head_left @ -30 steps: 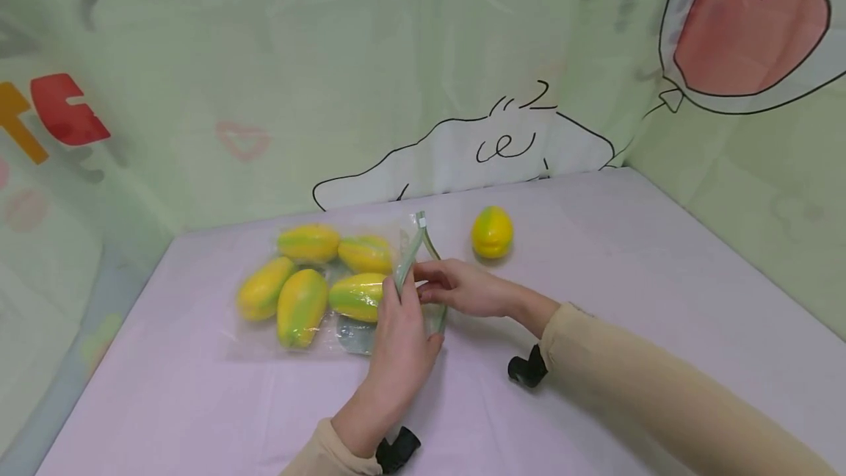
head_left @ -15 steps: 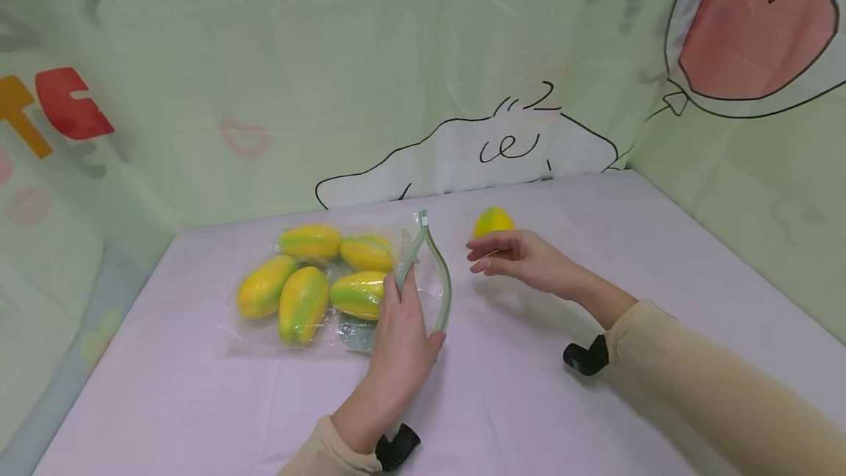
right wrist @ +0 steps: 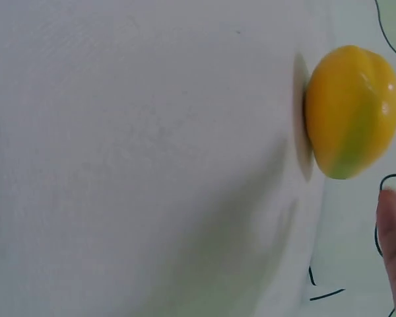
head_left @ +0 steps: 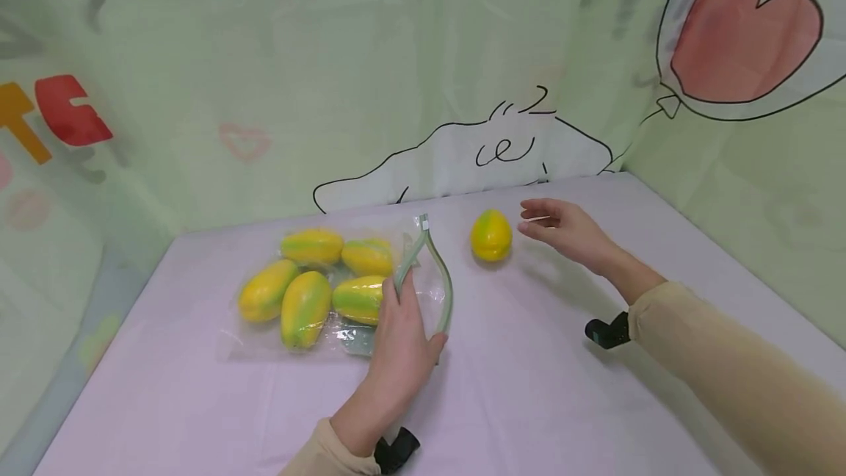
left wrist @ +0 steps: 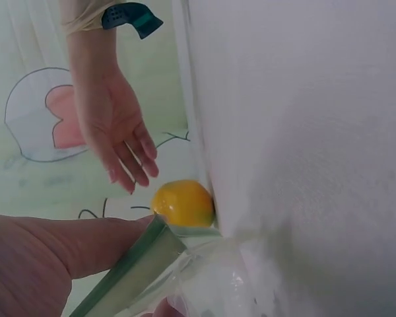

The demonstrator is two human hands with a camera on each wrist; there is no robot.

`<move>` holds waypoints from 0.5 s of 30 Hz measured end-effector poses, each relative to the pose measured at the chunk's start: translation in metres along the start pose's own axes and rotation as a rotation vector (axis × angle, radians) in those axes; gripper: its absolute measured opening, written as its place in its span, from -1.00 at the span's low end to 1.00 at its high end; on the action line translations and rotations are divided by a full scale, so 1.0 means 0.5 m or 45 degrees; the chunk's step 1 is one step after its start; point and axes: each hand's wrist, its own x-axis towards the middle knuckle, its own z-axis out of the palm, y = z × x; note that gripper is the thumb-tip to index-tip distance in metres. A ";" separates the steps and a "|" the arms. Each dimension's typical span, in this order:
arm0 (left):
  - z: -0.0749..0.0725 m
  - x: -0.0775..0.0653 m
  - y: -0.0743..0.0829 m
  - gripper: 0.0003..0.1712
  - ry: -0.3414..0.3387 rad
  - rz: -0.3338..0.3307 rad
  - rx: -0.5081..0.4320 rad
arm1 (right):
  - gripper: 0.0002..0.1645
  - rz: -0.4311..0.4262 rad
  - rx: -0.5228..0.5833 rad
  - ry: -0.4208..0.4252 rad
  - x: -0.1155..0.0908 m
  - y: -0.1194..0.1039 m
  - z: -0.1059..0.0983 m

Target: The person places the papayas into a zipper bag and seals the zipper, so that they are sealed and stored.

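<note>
Right hand (head_left: 567, 230) is hovering w/ fingers loose, holding nothing, just right of the lone yellow-green fruit (head_left: 491, 234) sitting near the tabletop's (head_left: 595, 388) far edge. Fruit is looking light, smooth, prob. slippery; best cupping it round the middle. Left hand (head_left: 399, 336) is pinching the clear bag's (head_left: 423, 292) green zip rim, mouth facing the fruit.

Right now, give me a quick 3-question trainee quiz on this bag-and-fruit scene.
1. True or false: the right hand grips the loose fruit.
2. How many fruits lie inside the clear bag?
3. What does the left hand hold: A) the bag's green zip edge, B) a fruit, C) nothing?

Key: 1. False, its fingers are open beside the fruit, not touching. 2. Five. 3. A.
</note>
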 end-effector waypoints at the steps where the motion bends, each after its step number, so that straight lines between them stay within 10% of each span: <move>1: 0.000 0.001 -0.002 0.14 0.002 -0.001 -0.003 | -0.22 0.022 -0.018 0.009 0.004 0.000 0.004; 15: -0.001 0.013 -0.012 0.15 -0.021 -0.031 -0.066 | 0.14 0.216 -0.222 0.037 0.044 -0.028 0.092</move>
